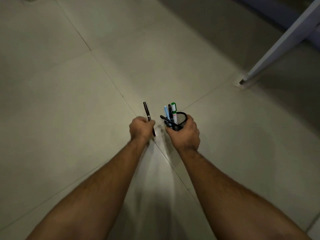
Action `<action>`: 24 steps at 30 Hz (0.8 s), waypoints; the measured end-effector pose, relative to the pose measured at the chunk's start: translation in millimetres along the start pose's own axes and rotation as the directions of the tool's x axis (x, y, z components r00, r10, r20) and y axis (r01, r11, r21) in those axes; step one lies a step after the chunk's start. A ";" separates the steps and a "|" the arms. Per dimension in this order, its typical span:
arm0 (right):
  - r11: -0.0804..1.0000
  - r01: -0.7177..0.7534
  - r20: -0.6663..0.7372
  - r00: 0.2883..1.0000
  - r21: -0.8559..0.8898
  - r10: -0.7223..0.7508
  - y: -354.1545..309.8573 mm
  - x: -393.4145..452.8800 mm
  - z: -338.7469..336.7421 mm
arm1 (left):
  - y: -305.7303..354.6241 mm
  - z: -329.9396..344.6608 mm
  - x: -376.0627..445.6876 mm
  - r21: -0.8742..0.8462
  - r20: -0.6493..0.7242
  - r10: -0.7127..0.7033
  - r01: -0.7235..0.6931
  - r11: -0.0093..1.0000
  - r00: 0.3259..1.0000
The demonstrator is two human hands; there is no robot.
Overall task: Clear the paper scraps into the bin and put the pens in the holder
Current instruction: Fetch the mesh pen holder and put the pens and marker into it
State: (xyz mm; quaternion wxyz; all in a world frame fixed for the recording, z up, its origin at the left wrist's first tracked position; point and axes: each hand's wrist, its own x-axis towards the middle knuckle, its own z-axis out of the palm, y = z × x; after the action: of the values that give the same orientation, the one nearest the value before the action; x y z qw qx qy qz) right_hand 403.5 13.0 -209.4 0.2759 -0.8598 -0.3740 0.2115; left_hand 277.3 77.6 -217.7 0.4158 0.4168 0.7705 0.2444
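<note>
Dark pen (147, 112) stands upright in the left hand (140, 128), fingers curled tight round its lower barrel, just left of frame centre. Right beside it, the black mesh holder (181, 118) sits in the right hand (184, 134), fingers wrapped round its wall, with a green-capped marker (174, 111), a blue pen (166, 112) and dark pens already inside. Both are held above the tiled floor (69, 84). This looks like the pen step; next move calls for tipping the pen over the rim and letting go. No scraps or bin in view; a pale furniture leg (284, 44) slants at upper right
</note>
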 end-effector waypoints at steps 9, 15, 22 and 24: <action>0.998 -0.007 0.101 0.995 0.054 0.001 -33.4 -7.2 9.7 | 50.5 -29.6 2.0 -0.262 0.097 0.229 -0.197 0.945 0.969; 0.991 0.042 0.144 0.988 0.129 -0.061 -44.9 -8.0 11.7 | 44.5 -24.6 -2.8 -0.069 0.199 0.297 -0.289 0.955 0.934; 0.946 0.090 0.146 0.979 0.313 -0.142 -84.6 -7.5 -8.5 | 66.0 -69.6 -18.4 -0.007 -0.030 0.497 -0.498 0.867 0.867; 0.930 0.092 0.160 0.974 0.356 -0.158 -110.1 -10.6 -30.4 | 79.8 -96.2 -26.1 -0.026 -0.125 0.474 -0.480 0.877 0.872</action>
State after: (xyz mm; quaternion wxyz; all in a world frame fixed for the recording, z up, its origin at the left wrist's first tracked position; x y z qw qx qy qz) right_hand 356.1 57.8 -115.1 0.3999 -0.7486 -0.4090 0.3353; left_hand 239.1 95.2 -97.2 0.3095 0.5673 0.6592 0.3845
